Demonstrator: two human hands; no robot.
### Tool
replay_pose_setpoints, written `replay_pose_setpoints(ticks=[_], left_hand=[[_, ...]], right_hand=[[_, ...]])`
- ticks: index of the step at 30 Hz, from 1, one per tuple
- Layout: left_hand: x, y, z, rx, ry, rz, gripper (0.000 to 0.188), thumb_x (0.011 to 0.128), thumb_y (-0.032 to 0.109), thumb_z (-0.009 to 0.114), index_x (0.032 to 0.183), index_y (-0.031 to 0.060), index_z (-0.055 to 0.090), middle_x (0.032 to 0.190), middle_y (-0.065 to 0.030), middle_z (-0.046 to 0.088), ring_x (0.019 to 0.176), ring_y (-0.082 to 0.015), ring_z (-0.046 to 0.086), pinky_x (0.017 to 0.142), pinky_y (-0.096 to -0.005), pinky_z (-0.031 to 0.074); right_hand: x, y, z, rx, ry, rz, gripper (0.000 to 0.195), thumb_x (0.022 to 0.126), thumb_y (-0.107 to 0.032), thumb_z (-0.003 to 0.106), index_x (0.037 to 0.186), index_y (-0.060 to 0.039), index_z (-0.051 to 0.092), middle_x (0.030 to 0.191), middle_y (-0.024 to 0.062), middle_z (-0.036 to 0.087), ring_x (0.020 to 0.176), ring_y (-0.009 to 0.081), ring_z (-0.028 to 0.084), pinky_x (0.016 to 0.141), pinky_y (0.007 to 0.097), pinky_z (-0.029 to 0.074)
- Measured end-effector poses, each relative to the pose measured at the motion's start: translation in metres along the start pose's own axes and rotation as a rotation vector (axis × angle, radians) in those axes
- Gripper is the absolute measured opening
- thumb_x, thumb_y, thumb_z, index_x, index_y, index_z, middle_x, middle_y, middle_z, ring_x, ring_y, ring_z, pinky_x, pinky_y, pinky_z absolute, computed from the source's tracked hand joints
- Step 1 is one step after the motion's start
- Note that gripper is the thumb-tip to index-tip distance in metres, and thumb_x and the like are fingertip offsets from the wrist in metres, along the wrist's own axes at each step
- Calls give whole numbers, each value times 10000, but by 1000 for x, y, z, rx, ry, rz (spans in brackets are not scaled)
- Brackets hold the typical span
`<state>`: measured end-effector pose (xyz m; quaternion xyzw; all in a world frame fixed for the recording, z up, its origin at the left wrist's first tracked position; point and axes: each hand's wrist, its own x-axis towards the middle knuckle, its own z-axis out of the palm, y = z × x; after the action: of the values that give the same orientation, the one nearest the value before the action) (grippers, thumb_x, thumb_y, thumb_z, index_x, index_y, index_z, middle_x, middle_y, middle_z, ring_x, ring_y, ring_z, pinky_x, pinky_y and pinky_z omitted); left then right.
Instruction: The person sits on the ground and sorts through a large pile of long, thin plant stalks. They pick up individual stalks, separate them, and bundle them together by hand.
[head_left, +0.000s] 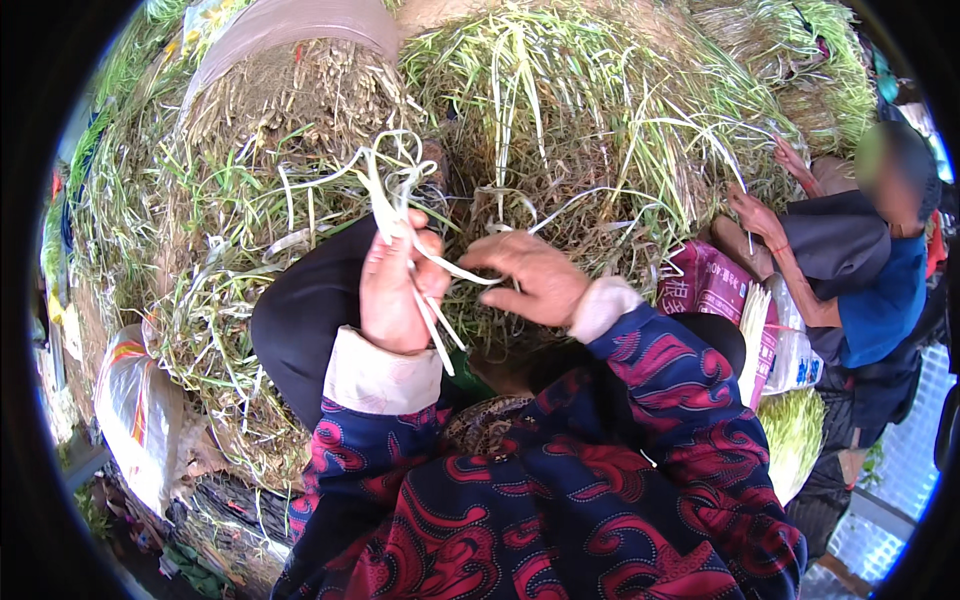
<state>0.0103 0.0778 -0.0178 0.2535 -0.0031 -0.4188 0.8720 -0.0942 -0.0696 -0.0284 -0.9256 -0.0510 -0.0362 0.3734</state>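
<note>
My left hand (401, 292) is closed around a few pale, thin plant stalks (385, 214), like chives or garlic shoots. Their limp, curled leaves stick out above the fist, and cut-looking white ends hang below it. Just to the right, my right hand (534, 276) has its thumb and fingers apart, slightly blurred. One pale strip from the left fist reaches between its fingertips; it does not look gripped. Beneath both hands lies a heap of dry trimmings and leaves (555, 195).
A mound of green leaves (540, 52) rises ahead, beside a stack of stalks showing root ends (300, 90). At right sit a printed purple sack (705, 281), trimmed white stalks (753, 337) and a co-worker, whose hand (756, 214) is near a stalk. A plastic bag (139, 420) lies left.
</note>
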Motion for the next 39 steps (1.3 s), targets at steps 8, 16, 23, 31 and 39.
replay_pose_setpoints(ticks=[8, 16, 23, 31, 39], left_hand=[[13, 21, 4, 63, 63, 216, 378, 863, 267, 416, 1198, 98, 366, 1133, -109, 471, 485, 13, 359, 369, -111, 313], [0, -35, 4, 553, -17, -65, 256, 864, 257, 416, 986, 45, 490, 954, -95, 559, 676, -59, 484, 533, -175, 355], [14, -6, -5, 129, 193, 199, 190, 869, 281, 402, 789, 111, 426, 569, 25, 371, 548, -85, 374, 473, -189, 334], [3, 5, -4, 172, 97, 52, 184, 883, 286, 357, 830, 119, 414, 564, 50, 314, 468, -56, 290, 397, -172, 236], [-17, -39, -2, 394, -76, -349, 289, 882, 302, 364, 872, 36, 478, 557, -2, 418, 440, -67, 393, 372, -170, 258]], right_hand=[[-15, -2, -22, 403, -43, 438, 269, 848, -307, 399, 778, -70, 507, 612, 101, 532, 589, 290, 531, 533, 343, 408], [-16, -16, -13, 366, -146, 379, 284, 837, -340, 410, 860, -65, 479, 642, 131, 542, 615, 312, 546, 544, 380, 413], [-25, -18, -37, 575, 128, 378, 319, 802, -150, 516, 1101, -88, 425, 532, -22, 459, 495, 60, 436, 472, 216, 358], [-59, 37, -99, 291, 944, 553, 167, 833, -193, 460, 759, -80, 558, 660, 30, 530, 624, 104, 496, 599, 262, 427], [2, -11, -28, 193, 331, 231, 201, 786, -221, 509, 837, -29, 542, 782, 115, 541, 737, 251, 527, 674, 313, 417]])
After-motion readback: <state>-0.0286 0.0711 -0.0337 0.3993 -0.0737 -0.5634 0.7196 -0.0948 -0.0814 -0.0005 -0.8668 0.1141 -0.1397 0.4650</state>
